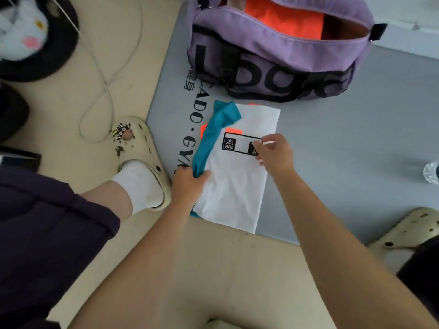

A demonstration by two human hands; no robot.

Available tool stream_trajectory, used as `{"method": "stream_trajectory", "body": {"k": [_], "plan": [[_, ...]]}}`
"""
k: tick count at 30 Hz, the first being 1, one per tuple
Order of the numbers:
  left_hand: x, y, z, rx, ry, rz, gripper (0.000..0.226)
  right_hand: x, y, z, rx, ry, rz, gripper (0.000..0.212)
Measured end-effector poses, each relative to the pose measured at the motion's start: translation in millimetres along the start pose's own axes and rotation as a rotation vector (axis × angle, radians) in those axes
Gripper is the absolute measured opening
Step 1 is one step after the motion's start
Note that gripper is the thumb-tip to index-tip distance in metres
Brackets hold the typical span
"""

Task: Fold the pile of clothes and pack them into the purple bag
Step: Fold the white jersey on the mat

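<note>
Left hand (pixel 187 184) bunches the teal garment (pixel 213 136) clear — right hand (pixel 273 151) pinches the folded white shirt (pixel 237 186), likely steadying it for the purple bag (pixel 273 67).

Bag (pixel 273 65) purple w/ black lettering, orange cloth (pixel 283 19) inside. Shirt (pixel 237 186) white w/ black label; sleeve (pixel 213 136) teal. Mat (pixel 344 150) grey.
</note>
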State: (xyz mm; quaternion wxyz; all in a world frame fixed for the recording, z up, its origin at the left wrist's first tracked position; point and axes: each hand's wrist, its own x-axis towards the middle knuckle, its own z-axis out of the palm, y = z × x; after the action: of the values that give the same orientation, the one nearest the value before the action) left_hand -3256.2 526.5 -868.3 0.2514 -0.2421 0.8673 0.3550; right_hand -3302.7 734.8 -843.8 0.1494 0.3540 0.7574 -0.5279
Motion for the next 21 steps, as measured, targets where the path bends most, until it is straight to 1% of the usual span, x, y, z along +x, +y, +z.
{"method": "stream_trajectory", "body": {"k": [1,2,3,6,9,11,12,13,14,15,16,17,18,19,21], "plan": [[0.7,-2.6,0.9,-0.008,0.013,0.008,0.041,-0.1,13.5,-11.6,-0.092,0.080,0.014,0.018],[1.0,-4.4,1.4,-0.011,0.023,0.019,0.043,-2.2,26.1,-19.9,-0.156,0.102,0.051,0.016],[1.3,-5.0,1.1,-0.011,0.029,0.021,0.042,-5.7,36.8,-24.3,-0.206,0.067,0.097,0.016],[1.5,-5.0,-1.0,0.014,0.040,0.009,0.037,-19.4,57.0,-18.4,-0.298,-0.114,0.184,0.028],[0.5,-5.0,-2.9,0.028,0.020,-0.006,0.031,-26.8,62.2,-9.2,-0.235,-0.155,0.243,0.028],[0.0,-1.4,-6.4,0.083,-0.078,-0.085,0.028,-28.0,64.9,-10.7,-0.184,-0.137,0.233,0.025],[-1.8,2.6,-8.3,0.151,-0.138,-0.151,0.033,-28.6,65.5,-13.7,-0.163,-0.110,0.192,0.024],[-5.0,8.8,-9.6,0.238,-0.165,-0.208,0.042,-29.3,66.2,-18.0,-0.123,-0.084,0.146,0.022],[-8.4,15.9,-9.0,0.325,-0.111,-0.209,0.053,-30.2,66.6,-23.9,-0.067,-0.070,0.116,0.018],[-11.4,23.7,-5.8,0.390,0.009,-0.136,0.060,-29.6,67.3,-30.7,-0.016,-0.071,0.100,0.015],[-14.3,33.4,0.3,0.434,0.149,0.003,0.061,-27.5,67.6,-38.4,-0.001,-0.083,0.087,0.014],[-17.3,46.4,7.7,0.470,0.259,0.183,0.057,-23.9,67.5,-47.0,-0.031,-0.104,0.073,0.014],[-19.3,61.9,16.2,0.504,0.317,0.371,0.050,-18.6,68.0,-56.4,-0.091,-0.136,0.062,0.012],[-19.7,78.9,25.5,0.537,0.316,0.543,0.043,-11.9,69.1,-65.9,-0.152,-0.174,0.058,0.010],[-17.7,111.0,47.4,0.629,0.182,0.789,0.037,2.3,69.5,-85.3,-0.250,-0.257,0.043,0.012]]}}
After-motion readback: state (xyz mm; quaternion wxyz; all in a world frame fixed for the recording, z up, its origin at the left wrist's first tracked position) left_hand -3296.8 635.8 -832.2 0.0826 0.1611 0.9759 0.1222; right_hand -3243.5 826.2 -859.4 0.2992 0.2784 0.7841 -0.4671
